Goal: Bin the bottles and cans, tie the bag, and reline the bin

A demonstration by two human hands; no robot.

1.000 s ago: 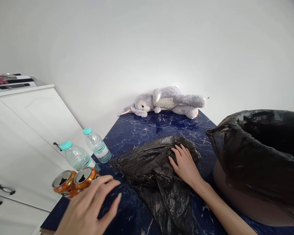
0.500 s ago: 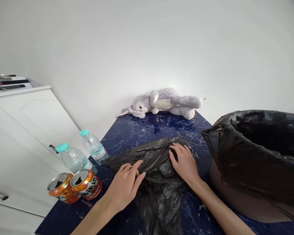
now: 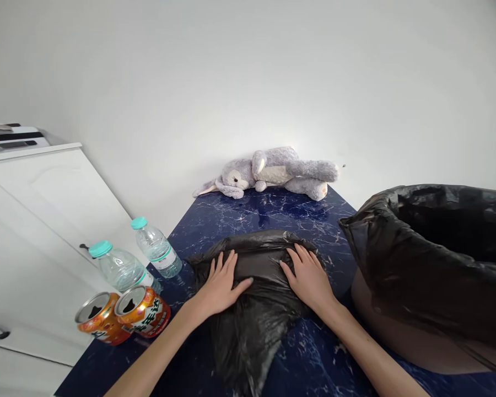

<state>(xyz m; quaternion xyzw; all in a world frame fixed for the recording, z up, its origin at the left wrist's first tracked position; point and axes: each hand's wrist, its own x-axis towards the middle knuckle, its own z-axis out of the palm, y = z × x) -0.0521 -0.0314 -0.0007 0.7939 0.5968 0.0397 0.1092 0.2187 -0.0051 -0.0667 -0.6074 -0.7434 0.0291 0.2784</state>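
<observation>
At the left edge of the table (image 3: 248, 212) sat two orange cans (image 3: 122, 315) and two water bottles (image 3: 119, 267). To their right, the left hand (image 3: 221, 281) lay flat with fingers spread on a crumpled black bag (image 3: 256, 314) at mid-table. The right hand (image 3: 308, 278) pressed flat on the bag's other side, likewise open and gripping nothing. A bag-lined bin (image 3: 430, 264) stood far right.

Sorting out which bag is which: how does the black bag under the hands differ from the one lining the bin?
The flat bag lies crumpled on the blue table; the bin bag stands open, its mouth spread wide. The left hand and right hand press on the flat bag; nothing touches the bin bag. Both are glossy black plastic.
</observation>
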